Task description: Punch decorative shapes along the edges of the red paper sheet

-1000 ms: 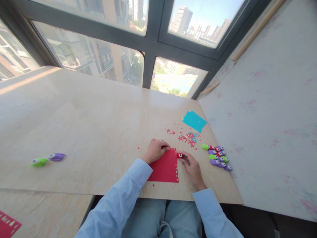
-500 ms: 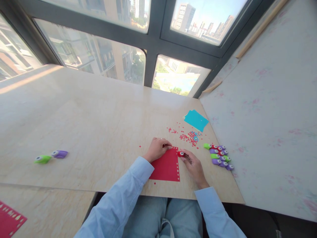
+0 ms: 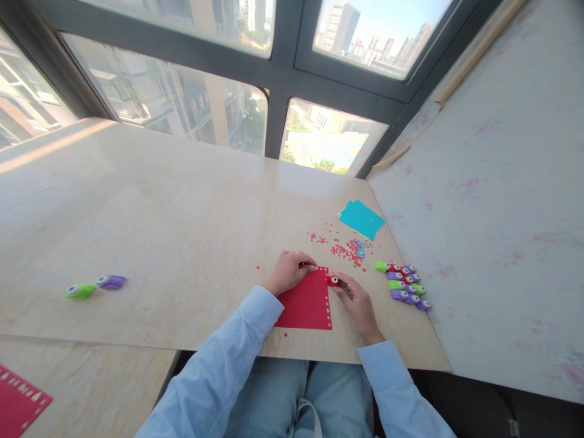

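A red paper sheet [image 3: 306, 302] lies flat near the table's front edge, with a row of small holes along its right side. My left hand [image 3: 291, 271] rests on the sheet's top left corner and pins it down. My right hand [image 3: 356, 301] grips a small red paper punch [image 3: 333, 280] set on the sheet's upper right edge. Red and blue punched-out bits [image 3: 348, 250] are scattered just beyond my hands.
A cluster of green, purple and red punches [image 3: 403, 287] lies right of my right hand. Blue paper sheets [image 3: 362, 218] sit farther back. A green punch [image 3: 78, 291] and a purple punch [image 3: 111, 281] lie far left. Another punched red sheet [image 3: 20, 404] sits bottom left.
My hands stay on the red sheet and punch; the punch sits slightly higher along the sheet's right edge. The camera has shifted a little.
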`<state>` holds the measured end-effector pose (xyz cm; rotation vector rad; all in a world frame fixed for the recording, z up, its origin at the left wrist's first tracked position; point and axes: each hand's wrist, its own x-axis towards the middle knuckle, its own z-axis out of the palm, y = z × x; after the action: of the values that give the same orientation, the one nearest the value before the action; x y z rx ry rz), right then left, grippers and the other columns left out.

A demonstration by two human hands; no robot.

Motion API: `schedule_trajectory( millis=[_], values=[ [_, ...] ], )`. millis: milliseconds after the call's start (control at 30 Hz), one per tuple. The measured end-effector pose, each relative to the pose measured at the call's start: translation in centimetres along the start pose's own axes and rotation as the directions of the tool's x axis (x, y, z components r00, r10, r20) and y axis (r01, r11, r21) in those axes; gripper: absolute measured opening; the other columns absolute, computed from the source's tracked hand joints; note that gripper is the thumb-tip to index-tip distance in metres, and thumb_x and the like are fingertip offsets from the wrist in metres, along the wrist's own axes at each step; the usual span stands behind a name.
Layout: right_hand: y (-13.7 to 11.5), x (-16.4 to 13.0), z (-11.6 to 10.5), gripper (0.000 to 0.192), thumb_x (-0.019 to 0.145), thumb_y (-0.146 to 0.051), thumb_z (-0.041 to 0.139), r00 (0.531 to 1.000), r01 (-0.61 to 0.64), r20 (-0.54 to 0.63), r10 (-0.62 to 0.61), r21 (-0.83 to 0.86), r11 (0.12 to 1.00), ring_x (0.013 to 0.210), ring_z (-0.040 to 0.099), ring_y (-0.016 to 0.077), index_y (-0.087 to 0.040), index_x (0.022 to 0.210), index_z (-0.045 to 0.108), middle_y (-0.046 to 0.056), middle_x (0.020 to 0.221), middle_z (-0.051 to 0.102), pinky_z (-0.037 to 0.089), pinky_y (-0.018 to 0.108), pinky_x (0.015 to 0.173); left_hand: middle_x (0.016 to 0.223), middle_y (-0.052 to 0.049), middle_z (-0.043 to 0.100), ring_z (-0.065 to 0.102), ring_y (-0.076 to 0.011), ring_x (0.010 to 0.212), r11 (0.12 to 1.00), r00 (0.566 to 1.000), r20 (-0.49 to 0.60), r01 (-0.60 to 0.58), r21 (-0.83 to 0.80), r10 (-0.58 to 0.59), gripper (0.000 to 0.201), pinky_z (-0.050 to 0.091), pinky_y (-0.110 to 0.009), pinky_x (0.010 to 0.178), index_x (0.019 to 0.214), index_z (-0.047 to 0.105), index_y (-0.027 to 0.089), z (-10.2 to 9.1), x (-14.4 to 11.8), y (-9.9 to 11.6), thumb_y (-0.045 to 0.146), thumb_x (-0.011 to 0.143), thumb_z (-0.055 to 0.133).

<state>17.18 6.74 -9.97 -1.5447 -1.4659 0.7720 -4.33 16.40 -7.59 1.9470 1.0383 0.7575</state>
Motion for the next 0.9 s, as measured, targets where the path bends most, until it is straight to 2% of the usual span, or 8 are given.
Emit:
schedule_trajectory(
  millis=[233,500,733,900],
  values=[
    [-0.13,-0.07,-0.05,0.036,0.088,-0.041,0.062,1.0,0.024,-0.013,-0.025,-0.056,0.998,0.111,0.066,0.0249,-0.022,0.117,0.07,0.01,0.122,0.069,0.049,0.048,0.105,0.094,-0.003,0.076,0.067,-0.014,0.085,0.997,1.0,0.015,-0.013,0.071,0.012,0.016,0.047,-0.027,0.086,0.089,0.077,0.023,-0.06,-0.02,0.27,0.02,0.087,0.061],
    [0.15,-0.22,-0.05,0.038,0.089,-0.042,0.062,0.999,0.037,-0.002,-0.037,-0.074,0.997,0.116,0.064,0.0248,-0.022,0.12,0.069,0.01,0.126,0.067,0.048,0.047,0.106,0.097,-0.002,0.075,0.067,-0.0174,0.094,0.985,1.0,0.021,0.011,0.174,-0.015,0.016,0.041,-0.035,0.097,0.091,0.076,0.023,0.1,-0.06,0.26,0.022,0.089,0.06],
    [-0.56,-0.18,-0.36,0.033,0.09,-0.042,0.062,0.985,0.163,0.079,-0.152,-0.154,0.975,0.119,0.062,0.0248,-0.027,0.117,0.071,0.007,0.123,0.069,0.047,0.049,0.108,0.096,-0.004,0.075,0.066,-0.0169,0.093,0.983,1.0,0.009,0.006,0.181,-0.008,0.017,0.041,-0.036,0.098,0.091,0.076,0.022,0.19,-0.12,0.2,0.023,0.089,0.059],
    [-0.69,-0.22,-0.24,0.031,0.09,-0.041,0.062,0.98,0.196,0.072,-0.186,-0.172,0.965,0.119,0.062,0.0248,-0.028,0.116,0.072,0.006,0.122,0.069,0.047,0.049,0.107,0.097,-0.003,0.075,0.066,-0.0168,0.091,0.986,1.0,0.008,0.003,0.164,-0.004,0.018,0.042,-0.036,0.098,0.091,0.076,0.022,0.09,-0.08,0.27,0.024,0.09,0.058]
  ],
)
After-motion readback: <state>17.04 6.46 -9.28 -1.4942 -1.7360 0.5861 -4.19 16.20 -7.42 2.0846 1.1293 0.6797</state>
